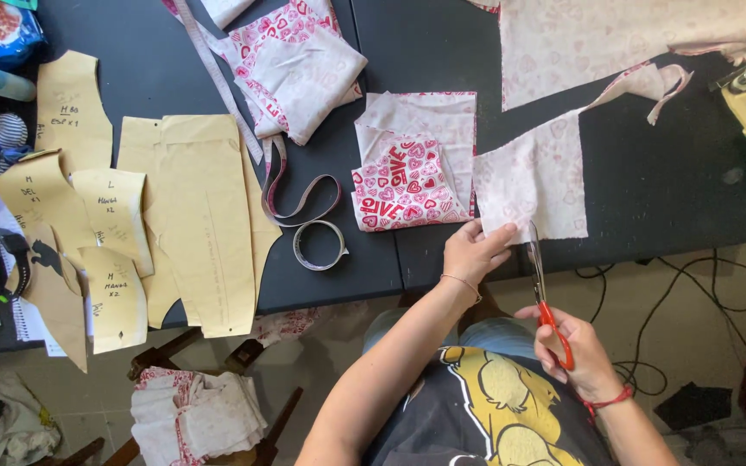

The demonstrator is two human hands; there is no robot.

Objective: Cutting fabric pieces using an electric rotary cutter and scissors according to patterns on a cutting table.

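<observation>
Head view: your left hand (474,250) pinned the near edge of the pale heart-print fabric (535,177) flat on the dark tabletop (666,198), likely to keep it taut for the blades. Your right hand (576,349) had its grip closed through the red handles of the scissors (541,289), blades at the fabric's edge. Folded printed pieces (407,177) lay just left of it; a measuring tape (304,216) and paper patterns (192,216) farther left, well apart. Nothing blocked the cut.

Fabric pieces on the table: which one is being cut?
The flat pale piece at the table's near edge. The left hand pins its corner and the scissors in the right hand meet its edge; the folded stacks lie untouched.
</observation>
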